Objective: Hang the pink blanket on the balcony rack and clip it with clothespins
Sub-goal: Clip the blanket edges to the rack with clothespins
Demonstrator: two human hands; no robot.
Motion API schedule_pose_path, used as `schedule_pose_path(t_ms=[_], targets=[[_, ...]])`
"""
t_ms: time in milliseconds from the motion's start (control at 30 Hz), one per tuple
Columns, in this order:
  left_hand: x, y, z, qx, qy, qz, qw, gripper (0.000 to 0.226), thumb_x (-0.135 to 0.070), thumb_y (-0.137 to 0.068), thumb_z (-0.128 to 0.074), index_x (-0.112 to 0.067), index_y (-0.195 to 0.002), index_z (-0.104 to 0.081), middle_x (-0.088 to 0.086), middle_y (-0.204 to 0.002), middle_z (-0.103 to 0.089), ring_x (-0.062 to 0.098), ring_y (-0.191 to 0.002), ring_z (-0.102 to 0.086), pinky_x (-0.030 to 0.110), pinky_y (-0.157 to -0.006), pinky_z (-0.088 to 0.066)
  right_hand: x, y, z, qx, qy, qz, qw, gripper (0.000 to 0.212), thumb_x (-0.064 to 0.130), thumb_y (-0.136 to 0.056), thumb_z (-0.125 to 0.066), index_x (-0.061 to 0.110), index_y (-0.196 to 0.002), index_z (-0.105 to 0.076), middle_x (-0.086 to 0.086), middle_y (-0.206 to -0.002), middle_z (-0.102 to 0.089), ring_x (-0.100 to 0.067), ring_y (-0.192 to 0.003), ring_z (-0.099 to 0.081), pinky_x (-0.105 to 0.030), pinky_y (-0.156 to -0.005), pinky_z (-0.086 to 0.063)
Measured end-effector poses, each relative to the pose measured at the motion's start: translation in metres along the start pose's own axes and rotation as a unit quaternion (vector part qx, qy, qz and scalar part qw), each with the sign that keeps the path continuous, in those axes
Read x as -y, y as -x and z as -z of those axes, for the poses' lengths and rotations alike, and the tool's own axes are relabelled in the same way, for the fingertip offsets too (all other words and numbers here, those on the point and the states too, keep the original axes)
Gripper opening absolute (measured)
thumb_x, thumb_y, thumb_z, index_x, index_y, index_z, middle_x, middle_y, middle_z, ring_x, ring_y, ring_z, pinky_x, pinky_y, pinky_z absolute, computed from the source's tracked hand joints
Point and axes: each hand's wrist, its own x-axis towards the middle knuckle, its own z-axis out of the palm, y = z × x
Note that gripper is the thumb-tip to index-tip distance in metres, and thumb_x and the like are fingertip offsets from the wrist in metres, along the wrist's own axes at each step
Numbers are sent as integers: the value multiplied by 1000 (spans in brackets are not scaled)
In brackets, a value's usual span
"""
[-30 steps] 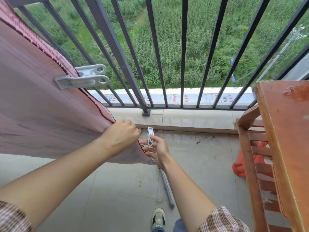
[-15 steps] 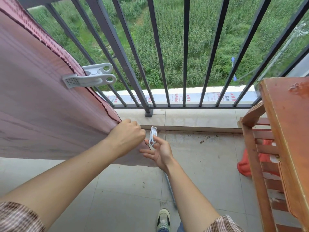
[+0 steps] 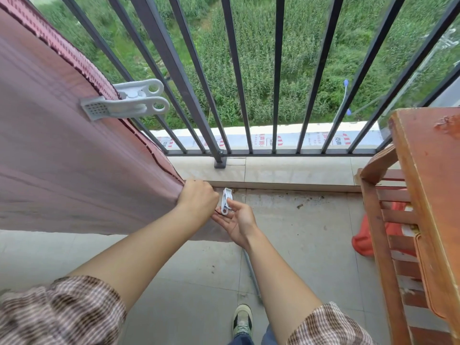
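Change since a second ago: left fist moved right along the blanket's hem, gap to the held pin closed to almost nothing. Right hand in much the same spot, lower fingers now more spread.
Pink blanket (image 3: 62, 158): hangs across the left half, from top left down to near centre. Support above out of view. Lower right corner bunched in the left fist.
Railing (image 3: 174, 70): dark bars across the far side, green field beyond.
Wooden table (image 3: 428, 170): right edge, worn reddish top.
Slatted frame (image 3: 373, 220): just left of the table, reddish wood.
Orange-red bag (image 3: 363, 242): on the floor behind the slats, partly hidden. Contents not visible.
Left hand (image 3: 198, 200): clenched on the blanket's lower right corner, knuckles up.
Right hand (image 3: 240, 221): palm up, thumb and forefinger pinching the held pin, other fingers loose beneath.
Clipped clothespin (image 3: 127, 103): white, clamped over the blanket's stitched right edge, ring ends pointing right toward the bars.
Grey rod (image 3: 251, 270): flat on the floor, under the right forearm.
Shoe (image 3: 242, 322): near edge, toe pointing far.
Held clothespin (image 3: 226, 200): white, upright, just right of the left fist. Touching the fist or not: cannot tell.
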Motion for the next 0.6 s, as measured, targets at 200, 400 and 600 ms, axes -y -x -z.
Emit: schedule_pose_path(t_ms=[200,400,600], targets=[[3,-2,2,-7,52,-1,999,26,2,-85,-46,-12,-99,-64,6,-109,-66,28,-105,-60,30,-66,-36,17,16,23,-97,364,112,920,15,17,-89,-63,5,-90,-55,-8,-74,-61,-17,-62,-56,-24,-55,-48],[5,-4,9,-1,80,11,997,25,6,-82,-46,-8,-94,-63,9,-107,-66,30,-101,-62,31,-65,-37,34,32,35,-70,743,219,628,20,28,-79,-69,10,-84,-62,-10,-87,-65,-26,-80,-58,-31,-61,-37],[6,-3,10,-19,81,-3,997,22,5,-79,-50,-17,-74,-50,10,-99,-67,31,-93,-64,30,-61,-37,31,24,23,-37,832,209,513,19,25,-82,-66,12,-74,-54,-21,-90,-65,-38,-86,-59,-31,-58,-28]])
